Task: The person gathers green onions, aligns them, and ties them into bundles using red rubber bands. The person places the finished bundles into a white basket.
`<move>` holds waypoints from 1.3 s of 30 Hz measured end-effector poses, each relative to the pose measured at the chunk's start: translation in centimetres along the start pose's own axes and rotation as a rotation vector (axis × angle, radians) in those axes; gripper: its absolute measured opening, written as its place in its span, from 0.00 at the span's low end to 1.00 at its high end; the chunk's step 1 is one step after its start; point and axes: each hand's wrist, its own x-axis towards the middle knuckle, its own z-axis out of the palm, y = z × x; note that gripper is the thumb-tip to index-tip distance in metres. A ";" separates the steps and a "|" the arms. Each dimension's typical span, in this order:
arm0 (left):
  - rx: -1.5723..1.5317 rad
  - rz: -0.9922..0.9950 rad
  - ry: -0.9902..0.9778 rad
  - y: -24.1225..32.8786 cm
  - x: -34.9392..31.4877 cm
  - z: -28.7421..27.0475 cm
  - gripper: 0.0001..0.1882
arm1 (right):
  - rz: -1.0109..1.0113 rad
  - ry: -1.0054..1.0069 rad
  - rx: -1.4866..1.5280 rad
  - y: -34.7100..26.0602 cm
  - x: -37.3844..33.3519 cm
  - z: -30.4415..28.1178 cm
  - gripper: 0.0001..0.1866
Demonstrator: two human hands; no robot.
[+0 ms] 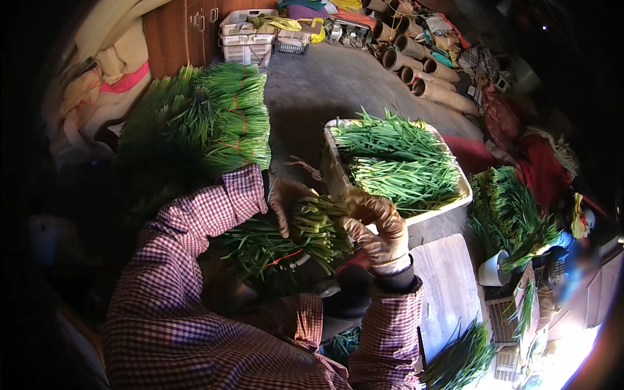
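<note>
A bundle of garlic chives (315,229) lies across my lap, its pale cut ends to the right and its green leaves to the left. A red tie (285,258) crosses it. My gloved left hand (283,200) is closed over the top of the bundle, with the far fingers partly hidden. At the cut ends, my gloved right hand (382,229) curls its fingers and thumb against the stalks. Just beyond the hands stands a white crate (463,195) heaped with loose chives (396,156).
Tied chive bundles (237,117) are stacked on the floor at the far left. A pale board (448,276) lies right of my right forearm. More greens (510,214) and a white bucket (494,270) are farther right, near another person's blue-gloved hand (562,240). Clay-coloured pipes (422,65) lie at the back.
</note>
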 end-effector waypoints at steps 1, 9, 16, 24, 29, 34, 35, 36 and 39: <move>0.201 0.053 -0.010 0.2 0.4 -1.4 0.23 | -0.053 0.034 0.116 0.4 0.4 0.7 0.21; 0.852 0.187 -0.205 0.8 3.7 -0.8 0.23 | -0.122 0.154 -0.573 2.4 -0.4 0.7 0.05; 1.512 0.363 -0.375 1.3 4.1 -0.3 0.22 | -0.039 0.398 -0.474 3.3 -1.9 -1.8 0.09; 1.482 0.671 0.601 0.7 4.9 -1.0 0.35 | -0.187 0.136 -0.879 2.1 -1.1 0.3 0.17; 1.573 0.728 0.704 -0.2 4.2 0.5 0.39 | -0.100 0.224 -0.992 4.5 -0.7 1.1 0.09; 1.217 0.826 0.595 -0.5 2.1 -1.4 0.54 | 0.000 0.475 -0.279 5.6 -2.5 -5.2 0.05; 1.387 0.956 0.750 -1.0 0.1 -2.1 0.51 | -0.059 0.433 -0.545 5.6 -3.4 -7.2 0.08; 1.543 1.075 0.954 -1.6 -2.2 -2.8 0.49 | 0.144 0.525 -0.019 5.1 -4.5 -8.4 0.09; 0.892 1.428 0.584 -2.9 -11.4 -3.4 0.35 | 0.045 0.470 0.127 5.4 -8.2 -12.9 0.03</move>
